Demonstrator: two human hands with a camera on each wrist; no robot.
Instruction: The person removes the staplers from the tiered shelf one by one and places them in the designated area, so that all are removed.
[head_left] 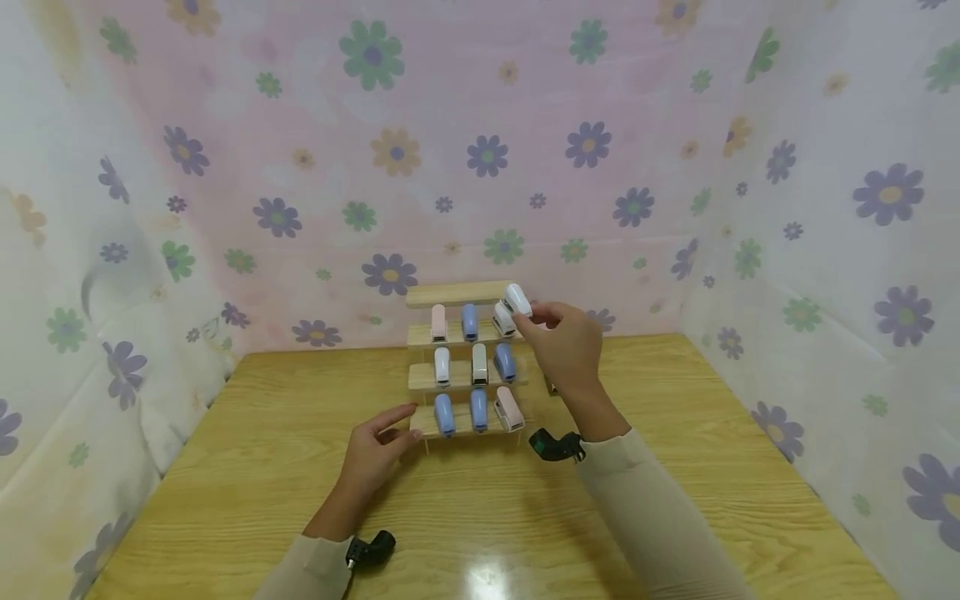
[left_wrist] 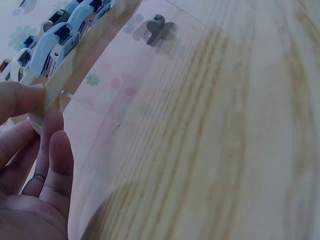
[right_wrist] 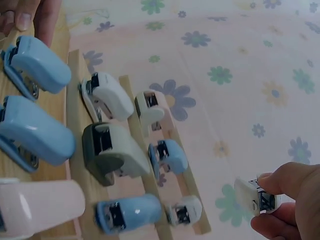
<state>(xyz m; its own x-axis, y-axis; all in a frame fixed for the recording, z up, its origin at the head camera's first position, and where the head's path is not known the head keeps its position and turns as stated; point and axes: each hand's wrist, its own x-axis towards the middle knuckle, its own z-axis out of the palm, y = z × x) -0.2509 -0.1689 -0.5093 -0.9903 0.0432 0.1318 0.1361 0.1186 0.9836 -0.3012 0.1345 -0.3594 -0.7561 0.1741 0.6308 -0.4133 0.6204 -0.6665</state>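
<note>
My right hand [head_left: 566,346] pinches a small white stapler [head_left: 517,298] between thumb and fingers, just above the right end of a tiered wooden rack [head_left: 457,294]. In the right wrist view that stapler [right_wrist: 246,196] is apart from the shelves. With thumb above and fingers below, my left hand [head_left: 371,454] grips the left end of the lowest shelf [left_wrist: 62,77]. Small staplers stand in rows on the three lower tiers: a white stapler [head_left: 503,320], a pink stapler [head_left: 438,322] and a blue stapler [head_left: 469,322] on the upper one, others beneath. The top tier holds none.
The rack stands on a wood-grain table [head_left: 285,433] near the flowered cloth backdrop [head_left: 450,108]. A small dark object [head_left: 552,386] lies right of the rack, partly hidden by my right wrist. Black wrist cameras [head_left: 553,445] project from both sleeves.
</note>
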